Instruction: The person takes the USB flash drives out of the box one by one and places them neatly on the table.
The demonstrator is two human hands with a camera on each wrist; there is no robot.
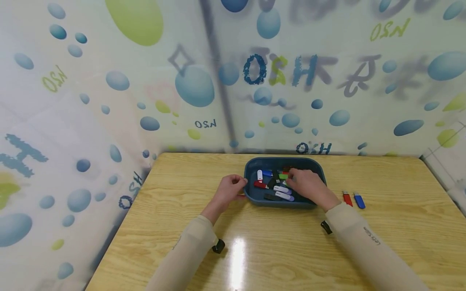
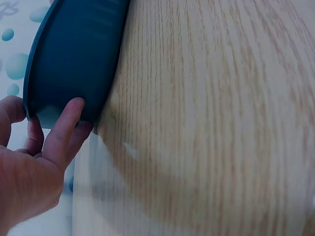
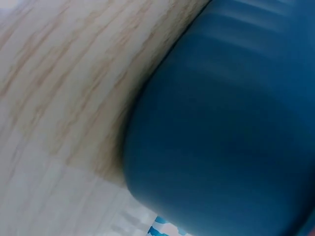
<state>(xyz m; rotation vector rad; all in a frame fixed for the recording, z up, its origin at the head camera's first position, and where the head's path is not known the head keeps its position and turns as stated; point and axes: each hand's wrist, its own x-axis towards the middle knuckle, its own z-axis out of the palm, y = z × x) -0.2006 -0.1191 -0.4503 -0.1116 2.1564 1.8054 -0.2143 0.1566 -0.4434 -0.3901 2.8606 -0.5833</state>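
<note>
A dark blue plastic bin [image 1: 285, 204] holds several USB flash drives in white, red, blue, green and black. At its left end my left hand [image 1: 229, 190] grips the rim; in the left wrist view the fingers [image 2: 69, 120] lie against the bin's outer wall. My right hand [image 1: 308, 185] reaches over the right side into the bin, its fingers pointing down among the drives beside a green USB flash drive [image 1: 282, 176]. The right fingertips are hidden, so a hold on a drive cannot be made out. The bin's outer wall [image 3: 221, 132] fills much of the right wrist view.
To the right of the bin, a red USB flash drive [image 1: 347, 198] and a blue USB flash drive [image 1: 359, 201] lie side by side on the wooden table [image 1: 174, 242]. A patterned curtain [image 1: 182, 133] stands along the table's back and left edges.
</note>
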